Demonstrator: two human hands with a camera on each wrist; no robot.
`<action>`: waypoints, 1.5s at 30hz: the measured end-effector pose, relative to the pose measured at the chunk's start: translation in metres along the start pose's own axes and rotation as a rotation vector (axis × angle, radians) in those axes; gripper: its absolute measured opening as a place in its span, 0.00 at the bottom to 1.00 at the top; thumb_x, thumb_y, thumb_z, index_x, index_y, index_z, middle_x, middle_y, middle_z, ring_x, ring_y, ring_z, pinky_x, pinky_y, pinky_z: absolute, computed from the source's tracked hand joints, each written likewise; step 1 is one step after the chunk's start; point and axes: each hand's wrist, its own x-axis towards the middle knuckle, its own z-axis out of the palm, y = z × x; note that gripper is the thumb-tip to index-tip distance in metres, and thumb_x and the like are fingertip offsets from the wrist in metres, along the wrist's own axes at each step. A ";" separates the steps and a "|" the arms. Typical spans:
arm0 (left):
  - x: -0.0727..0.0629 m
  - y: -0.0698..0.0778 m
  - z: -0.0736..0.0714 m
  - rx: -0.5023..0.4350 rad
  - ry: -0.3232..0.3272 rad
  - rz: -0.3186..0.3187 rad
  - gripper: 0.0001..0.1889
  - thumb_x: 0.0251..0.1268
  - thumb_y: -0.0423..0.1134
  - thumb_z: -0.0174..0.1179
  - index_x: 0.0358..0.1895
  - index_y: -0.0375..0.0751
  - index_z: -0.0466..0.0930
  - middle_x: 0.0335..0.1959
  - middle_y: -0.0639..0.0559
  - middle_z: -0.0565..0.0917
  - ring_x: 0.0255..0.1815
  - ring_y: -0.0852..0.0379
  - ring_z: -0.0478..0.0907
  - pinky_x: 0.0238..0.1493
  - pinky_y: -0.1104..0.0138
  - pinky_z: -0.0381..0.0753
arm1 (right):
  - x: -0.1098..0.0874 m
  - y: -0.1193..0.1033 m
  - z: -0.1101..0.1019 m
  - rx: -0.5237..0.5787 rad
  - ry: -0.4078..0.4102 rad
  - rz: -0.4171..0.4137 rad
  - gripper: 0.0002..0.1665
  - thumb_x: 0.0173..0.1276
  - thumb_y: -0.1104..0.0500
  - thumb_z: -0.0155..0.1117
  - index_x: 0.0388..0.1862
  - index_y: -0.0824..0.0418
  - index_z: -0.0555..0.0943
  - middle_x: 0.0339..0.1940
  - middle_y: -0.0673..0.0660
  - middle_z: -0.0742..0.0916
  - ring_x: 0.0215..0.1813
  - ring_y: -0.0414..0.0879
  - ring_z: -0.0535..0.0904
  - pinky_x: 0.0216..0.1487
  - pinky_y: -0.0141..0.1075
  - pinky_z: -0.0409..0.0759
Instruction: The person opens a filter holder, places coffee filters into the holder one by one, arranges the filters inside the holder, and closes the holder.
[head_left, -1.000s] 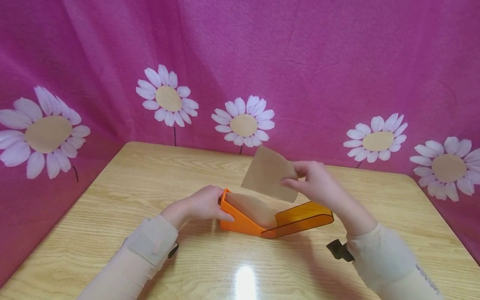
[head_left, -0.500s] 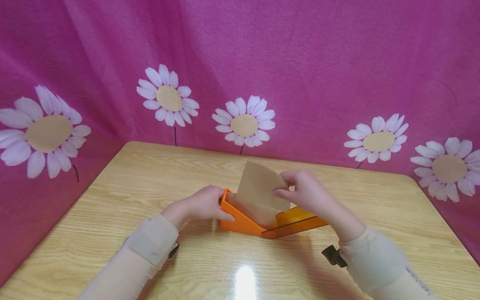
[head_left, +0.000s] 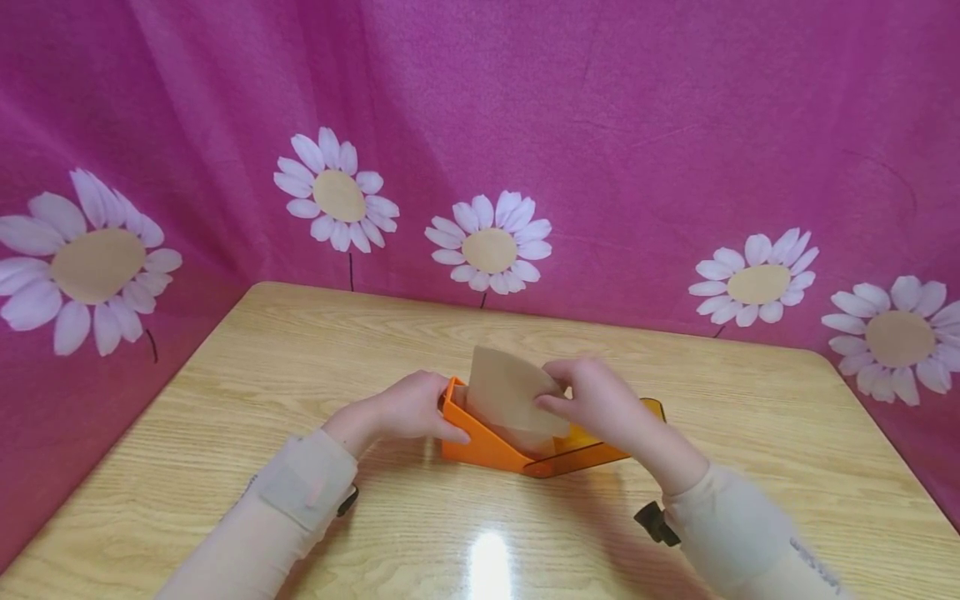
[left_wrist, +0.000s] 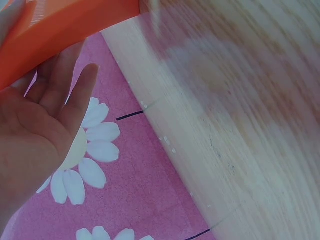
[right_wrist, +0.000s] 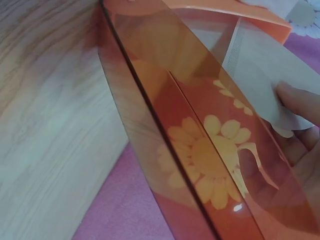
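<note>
An orange coffee filter holder (head_left: 480, 442) sits mid-table, its see-through amber lid (head_left: 581, 461) swung down to the right. My left hand (head_left: 408, 407) grips the holder's tall left end, thumb along the near side. In the left wrist view, that hand's fingers reach along the orange wall (left_wrist: 65, 42). With thumb and fingers, my right hand (head_left: 600, 404) pinches the edge of a brown paper coffee filter (head_left: 510, 387), whose lower part is down inside the holder. More brown filter paper (head_left: 534, 442) shows inside, below it. In the right wrist view, the lid (right_wrist: 200, 150) partly covers the right hand (right_wrist: 300, 155).
The wooden table (head_left: 360, 533) reaches back to a magenta curtain (head_left: 600, 125) printed with large white daisies. A bright light reflection lies on the table's near part. Wrist bands with dark camera mounts (head_left: 657, 523) sit on both forearms.
My right hand has moved down and to the left, bringing the coffee filter from above the holder into it. The left hand and the holder have stayed in place.
</note>
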 end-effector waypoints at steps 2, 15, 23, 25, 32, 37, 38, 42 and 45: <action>0.000 0.000 0.000 0.002 0.001 0.000 0.16 0.48 0.43 0.72 0.40 0.46 0.80 0.33 0.58 0.82 0.34 0.60 0.75 0.48 0.65 0.74 | 0.000 0.000 0.003 -0.012 -0.003 0.010 0.11 0.58 0.62 0.67 0.21 0.57 0.74 0.20 0.47 0.80 0.23 0.38 0.64 0.27 0.29 0.63; 0.000 0.001 0.001 0.030 0.017 0.006 0.15 0.46 0.43 0.72 0.38 0.45 0.80 0.30 0.58 0.81 0.32 0.60 0.74 0.43 0.67 0.74 | 0.001 -0.004 0.017 -0.061 -0.050 0.060 0.19 0.59 0.61 0.67 0.17 0.57 0.66 0.17 0.47 0.74 0.21 0.38 0.63 0.26 0.30 0.62; 0.000 0.000 0.000 0.045 0.018 0.033 0.14 0.47 0.42 0.72 0.35 0.45 0.79 0.28 0.58 0.80 0.30 0.60 0.72 0.41 0.67 0.73 | 0.000 -0.003 0.027 -0.112 -0.054 0.055 0.21 0.59 0.60 0.68 0.17 0.56 0.64 0.14 0.46 0.65 0.20 0.37 0.60 0.23 0.28 0.58; 0.000 0.000 0.000 0.050 0.020 0.042 0.14 0.46 0.42 0.72 0.35 0.45 0.79 0.27 0.58 0.80 0.30 0.61 0.72 0.41 0.67 0.73 | 0.000 -0.003 0.029 -0.115 -0.051 0.053 0.21 0.58 0.59 0.68 0.17 0.56 0.65 0.14 0.45 0.64 0.19 0.37 0.59 0.22 0.28 0.56; -0.001 -0.001 0.000 0.050 0.024 0.050 0.15 0.46 0.43 0.72 0.37 0.45 0.79 0.29 0.58 0.81 0.30 0.61 0.73 0.41 0.67 0.73 | 0.000 -0.002 0.034 -0.125 -0.047 0.050 0.21 0.58 0.59 0.68 0.16 0.56 0.64 0.14 0.45 0.61 0.18 0.37 0.57 0.22 0.28 0.53; -0.001 -0.001 0.000 0.041 0.023 0.045 0.16 0.46 0.43 0.72 0.38 0.45 0.79 0.30 0.58 0.81 0.31 0.60 0.73 0.42 0.67 0.74 | 0.000 -0.001 0.038 -0.153 -0.035 0.030 0.23 0.57 0.60 0.68 0.16 0.56 0.63 0.14 0.45 0.58 0.19 0.37 0.55 0.23 0.28 0.51; -0.001 -0.001 0.000 0.039 0.023 0.044 0.16 0.46 0.43 0.72 0.38 0.45 0.79 0.30 0.58 0.81 0.32 0.60 0.73 0.43 0.67 0.74 | 0.000 -0.002 0.038 -0.159 -0.031 0.027 0.23 0.57 0.60 0.69 0.16 0.56 0.63 0.14 0.45 0.58 0.19 0.37 0.55 0.23 0.28 0.51; -0.001 -0.001 0.000 0.039 0.024 0.042 0.16 0.46 0.43 0.72 0.38 0.45 0.80 0.30 0.58 0.82 0.32 0.60 0.73 0.43 0.67 0.74 | 0.000 -0.002 0.039 -0.189 -0.020 0.014 0.23 0.56 0.60 0.69 0.16 0.56 0.63 0.14 0.45 0.58 0.19 0.37 0.56 0.22 0.28 0.51; 0.000 -0.001 0.000 0.043 0.025 0.046 0.15 0.46 0.42 0.72 0.38 0.45 0.80 0.30 0.58 0.82 0.32 0.61 0.73 0.42 0.67 0.74 | 0.000 -0.002 0.040 -0.209 -0.013 0.001 0.23 0.56 0.59 0.69 0.15 0.56 0.63 0.14 0.45 0.57 0.19 0.37 0.56 0.23 0.28 0.51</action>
